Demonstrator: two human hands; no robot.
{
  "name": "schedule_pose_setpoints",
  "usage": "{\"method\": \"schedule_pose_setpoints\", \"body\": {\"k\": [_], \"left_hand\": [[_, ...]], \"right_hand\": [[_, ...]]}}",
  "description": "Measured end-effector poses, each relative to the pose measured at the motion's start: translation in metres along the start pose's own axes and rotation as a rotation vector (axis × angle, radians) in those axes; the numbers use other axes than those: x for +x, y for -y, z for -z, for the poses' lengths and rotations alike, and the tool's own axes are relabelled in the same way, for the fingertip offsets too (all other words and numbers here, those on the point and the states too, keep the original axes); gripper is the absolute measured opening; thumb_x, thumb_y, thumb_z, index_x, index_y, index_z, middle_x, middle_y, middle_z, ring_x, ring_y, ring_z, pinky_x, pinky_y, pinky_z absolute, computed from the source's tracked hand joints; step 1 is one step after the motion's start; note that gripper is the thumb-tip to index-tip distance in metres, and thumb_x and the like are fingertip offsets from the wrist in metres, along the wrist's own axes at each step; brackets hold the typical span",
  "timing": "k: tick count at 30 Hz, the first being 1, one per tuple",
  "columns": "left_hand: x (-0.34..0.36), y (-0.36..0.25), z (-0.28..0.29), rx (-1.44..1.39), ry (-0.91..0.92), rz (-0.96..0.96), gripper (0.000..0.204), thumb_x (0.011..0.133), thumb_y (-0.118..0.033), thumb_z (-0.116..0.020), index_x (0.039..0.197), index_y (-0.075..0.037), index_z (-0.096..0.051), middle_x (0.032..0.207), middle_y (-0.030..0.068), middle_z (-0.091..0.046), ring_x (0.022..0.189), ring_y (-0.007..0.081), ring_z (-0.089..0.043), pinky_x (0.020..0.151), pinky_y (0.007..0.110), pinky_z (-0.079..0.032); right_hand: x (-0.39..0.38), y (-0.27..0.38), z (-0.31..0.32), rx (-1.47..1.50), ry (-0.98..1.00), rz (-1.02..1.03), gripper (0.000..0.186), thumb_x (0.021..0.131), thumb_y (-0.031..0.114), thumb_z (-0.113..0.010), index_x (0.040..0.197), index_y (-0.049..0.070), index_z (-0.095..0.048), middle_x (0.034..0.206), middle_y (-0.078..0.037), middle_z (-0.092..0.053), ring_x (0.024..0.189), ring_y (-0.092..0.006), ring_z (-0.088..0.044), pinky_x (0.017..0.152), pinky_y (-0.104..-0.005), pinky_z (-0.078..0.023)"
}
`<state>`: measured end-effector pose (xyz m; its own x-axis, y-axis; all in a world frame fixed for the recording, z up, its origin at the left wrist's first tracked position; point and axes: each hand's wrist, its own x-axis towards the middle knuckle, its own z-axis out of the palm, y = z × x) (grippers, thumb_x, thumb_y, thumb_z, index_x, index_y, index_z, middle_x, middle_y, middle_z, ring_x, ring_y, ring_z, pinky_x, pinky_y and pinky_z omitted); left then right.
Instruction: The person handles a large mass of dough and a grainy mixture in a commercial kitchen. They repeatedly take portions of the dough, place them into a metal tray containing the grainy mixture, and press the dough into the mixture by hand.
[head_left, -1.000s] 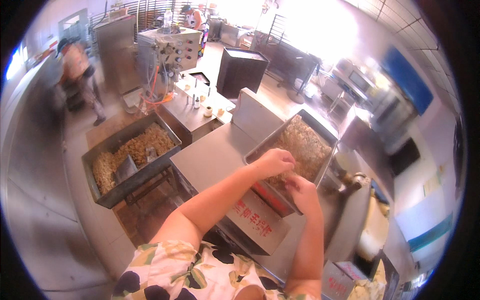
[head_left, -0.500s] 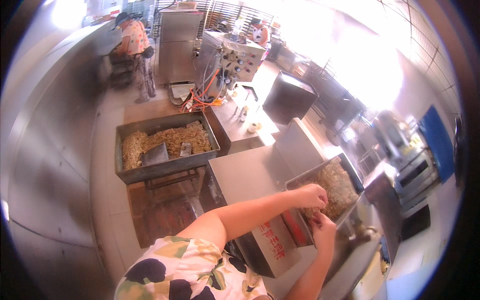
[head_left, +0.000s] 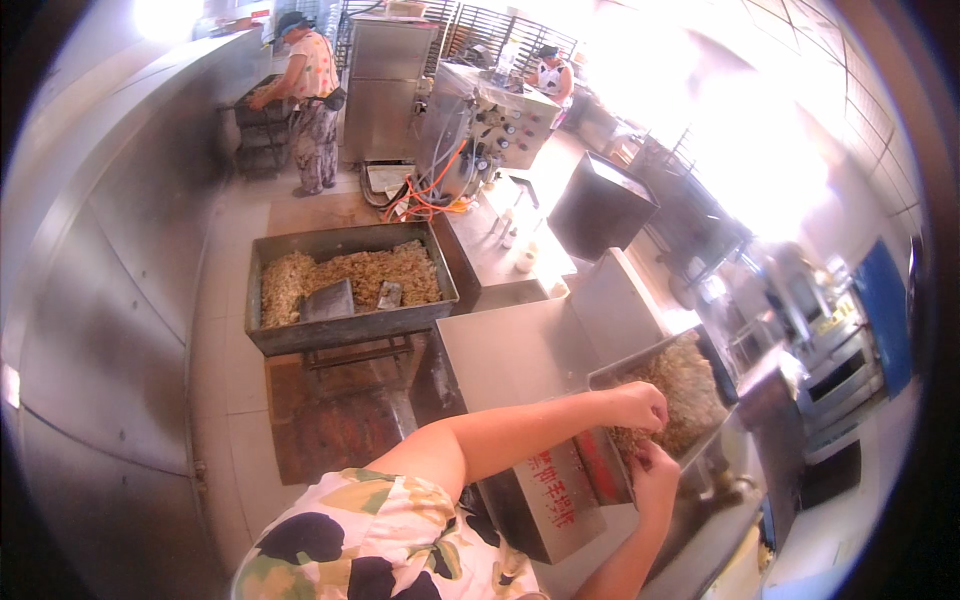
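Fingers curled, my left hand (head_left: 640, 405) is at a steel hopper (head_left: 719, 359) holding pale brown crumbly mixture (head_left: 685, 390). Just below it, my right hand (head_left: 655, 475) is bent into the same mixture near the hopper's front edge. Both hands seem to pinch a small clump, though the fingertips are partly hidden. Beside the hopper are a steel housing (head_left: 515, 340) and a lower panel (head_left: 545, 520) with red lettering.
A large bin (head_left: 370, 323) of similar mixture with metal scoops stands left on a stand. Behind are a machine (head_left: 510, 130) with hoses, a dark bin (head_left: 600, 205), a co-worker (head_left: 310, 105) by a trolley and another (head_left: 553, 75) near racks. A steel wall (head_left: 120, 300) runs along the left.
My view has swung left, so the surroundings and my hands appear further right. The nearer co-worker now stands with an arm reaching to the trolley. My hands remain in the mixture.
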<state>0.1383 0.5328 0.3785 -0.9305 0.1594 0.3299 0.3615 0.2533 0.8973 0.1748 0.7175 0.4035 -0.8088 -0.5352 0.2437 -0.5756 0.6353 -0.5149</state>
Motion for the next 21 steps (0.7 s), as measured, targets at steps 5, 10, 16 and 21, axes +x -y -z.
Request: {"method": "schedule_pose_setpoints", "body": {"k": [5, 10, 16, 21], "left_hand": [[0.0, -0.002, 0.001, 0.016, 0.023, 0.013, 0.024, 0.078, -0.017, -0.068, 0.097, -0.002, -0.071, 0.093, 0.0119, -0.07, 0.087, 0.0216, -0.066, 0.078, 0.032, -0.052], [0.0, -0.001, 0.001, 0.008, 0.02, 0.017, 0.025, 0.077, -0.016, -0.068, 0.097, -0.001, -0.071, 0.092, 0.0121, -0.07, 0.085, 0.0211, -0.066, 0.078, 0.032, -0.052], [0.002, 0.002, -0.001, 0.005, -0.01, -0.019, 0.024, 0.077, -0.016, -0.068, 0.096, -0.002, -0.071, 0.091, 0.0116, -0.071, 0.084, 0.0207, -0.067, 0.076, 0.032, -0.053], [-0.001, 0.0, 0.0, 0.003, -0.119, -0.088, 0.022, 0.078, -0.015, -0.068, 0.094, -0.001, -0.07, 0.09, 0.0116, -0.07, 0.084, 0.0201, -0.067, 0.076, 0.031, -0.053]], "right_hand": [[0.0, -0.005, -0.003, -0.012, -0.028, 0.067, 0.028, 0.077, -0.004, -0.063, 0.105, -0.003, -0.065, 0.084, -0.018, -0.069, 0.077, -0.0247, -0.068, 0.072, -0.0337, -0.051], [-0.001, 0.003, 0.0, -0.004, -0.007, 0.041, 0.027, 0.077, -0.004, -0.063, 0.104, -0.004, -0.066, 0.085, -0.019, -0.068, 0.078, -0.0252, -0.068, 0.073, -0.0339, -0.051], [0.001, -0.007, -0.001, -0.015, -0.008, 0.053, 0.032, 0.073, 0.001, -0.069, 0.104, -0.003, -0.066, 0.089, -0.021, -0.068, 0.081, -0.0312, -0.068, 0.075, -0.0372, -0.052], [0.0, -0.007, -0.001, -0.027, -0.008, 0.094, 0.029, 0.073, 0.002, -0.07, 0.102, -0.003, -0.067, 0.089, -0.02, -0.068, 0.081, -0.0313, -0.068, 0.075, -0.0373, -0.052]]}}
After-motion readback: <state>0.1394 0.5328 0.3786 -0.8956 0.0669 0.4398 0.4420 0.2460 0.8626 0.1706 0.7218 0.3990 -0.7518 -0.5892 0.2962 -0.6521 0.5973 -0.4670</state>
